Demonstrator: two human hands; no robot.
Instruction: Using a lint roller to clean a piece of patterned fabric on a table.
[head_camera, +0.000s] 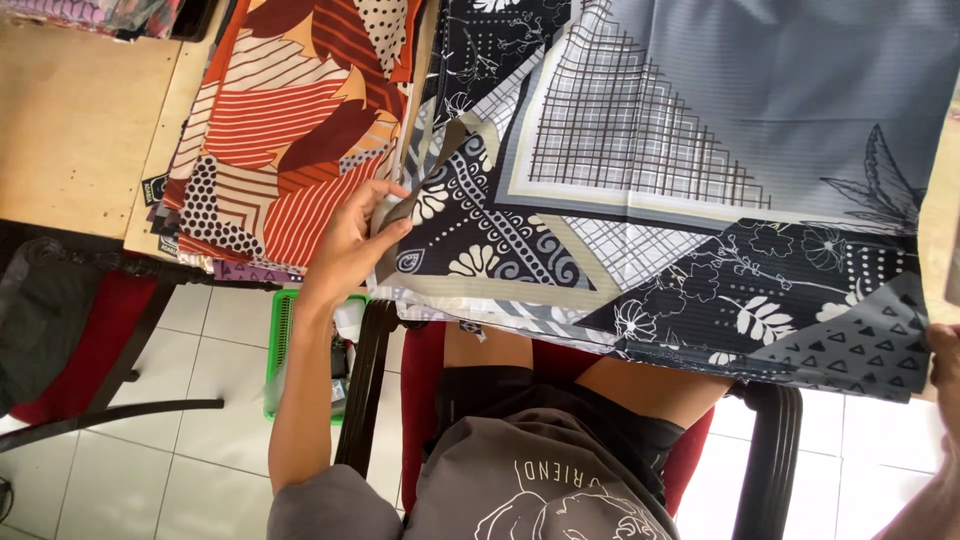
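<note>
Two hands on one cloth. We sit on a red chair at a wood table and work a printed grey cloth spread across the tabletop, its near edge hanging over toward our lap. Our left hand pinches the cloth's left edge, thumb on top, fingers curled under a folded-over corner. Our right hand sits at the frame's right edge by the cloth's lower right corner; it looks closed on that corner, but most of the hand is cut off, so we can't be sure.

Handling, as we judge it: light, thin, soft, no stiffness at all. It drapes and creases where it's pinched, so it will sag between grips. The surface looks smooth, maybe a bit slippery; a flat pinch should hold better than a fingertip nip. Not fragile. Best taken at the corners or along the hem, both hands well apart, to keep it taut.

Just left of the cloth lies an orange stack of patterned fabrics, edges touching or near it. Below on the tile floor stands a green basket.
</note>
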